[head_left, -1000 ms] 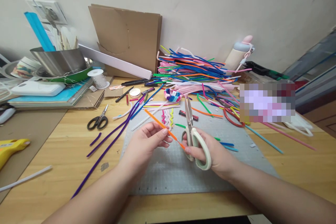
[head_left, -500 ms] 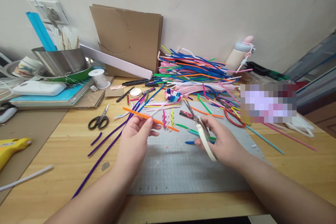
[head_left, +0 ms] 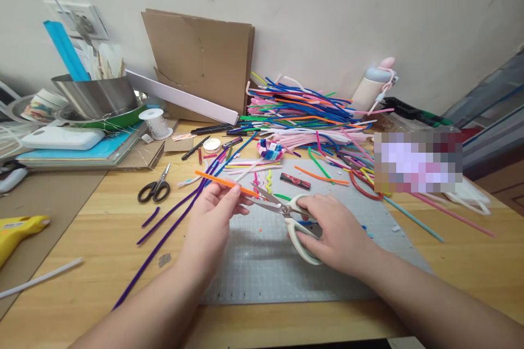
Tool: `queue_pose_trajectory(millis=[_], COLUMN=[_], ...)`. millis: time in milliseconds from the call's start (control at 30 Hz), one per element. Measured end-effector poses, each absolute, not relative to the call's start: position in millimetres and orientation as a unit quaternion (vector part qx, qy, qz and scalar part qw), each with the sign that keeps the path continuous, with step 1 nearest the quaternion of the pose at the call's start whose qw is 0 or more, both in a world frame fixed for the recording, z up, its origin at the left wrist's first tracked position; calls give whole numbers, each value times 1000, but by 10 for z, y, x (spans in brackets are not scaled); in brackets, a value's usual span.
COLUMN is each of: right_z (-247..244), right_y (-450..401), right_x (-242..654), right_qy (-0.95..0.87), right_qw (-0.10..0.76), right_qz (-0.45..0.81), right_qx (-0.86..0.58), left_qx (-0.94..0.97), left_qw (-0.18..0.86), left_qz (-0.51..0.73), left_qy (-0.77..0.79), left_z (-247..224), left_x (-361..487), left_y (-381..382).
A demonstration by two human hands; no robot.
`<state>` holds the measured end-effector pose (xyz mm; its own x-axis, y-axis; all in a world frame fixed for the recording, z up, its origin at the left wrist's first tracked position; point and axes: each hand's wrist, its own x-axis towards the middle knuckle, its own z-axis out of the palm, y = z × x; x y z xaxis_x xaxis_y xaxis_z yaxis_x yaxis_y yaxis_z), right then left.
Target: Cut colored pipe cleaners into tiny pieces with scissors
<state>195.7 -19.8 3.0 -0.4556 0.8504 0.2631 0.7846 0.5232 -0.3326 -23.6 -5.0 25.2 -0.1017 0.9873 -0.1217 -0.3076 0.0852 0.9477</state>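
Between the fingertips of my left hand (head_left: 219, 210) is an orange pipe cleaner (head_left: 215, 178), slanting down to the right. My right hand (head_left: 338, 232) grips white-handled scissors (head_left: 302, 245), and their parted blades meet the pipe cleaner's right end. Whether that end is cut through I cannot tell. Under the blades lies a grey cutting mat (head_left: 262, 278). Wavy pink, white and yellow pipe cleaner pieces (head_left: 268, 179) rest just behind, partly covered by the scissors. Green and blue pieces near my right hand are mostly hidden.
Black scissors (head_left: 154, 191) and purple pipe cleaners (head_left: 164, 232) lie to the left. A large heap of coloured pipe cleaners (head_left: 303, 106) fills the back, beside cardboard sheets (head_left: 200, 65) and a bottle (head_left: 368, 90). At far left is a yellow glue gun (head_left: 16, 234).
My right hand has brought the scissors left and opened their blades around the orange pipe cleaner's right end. Less of that end shows beyond my left hand, which has hardly moved.
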Motion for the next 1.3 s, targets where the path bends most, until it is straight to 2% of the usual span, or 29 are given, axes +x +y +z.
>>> queue_pose_trajectory(millis=[467,1300], right_z=[44,43], right_y=[-222,-237], right_x=[1960,1940], right_qy=[-858,-851], right_qw=[199,222], right_qz=[42,61], right_qx=[-472,-473], left_qx=[327,340], left_qw=[642,617], left_qz=[515,538], left_qy=[464,463], left_z=[233,237], left_x=[-209,-194], left_y=[-59,-60])
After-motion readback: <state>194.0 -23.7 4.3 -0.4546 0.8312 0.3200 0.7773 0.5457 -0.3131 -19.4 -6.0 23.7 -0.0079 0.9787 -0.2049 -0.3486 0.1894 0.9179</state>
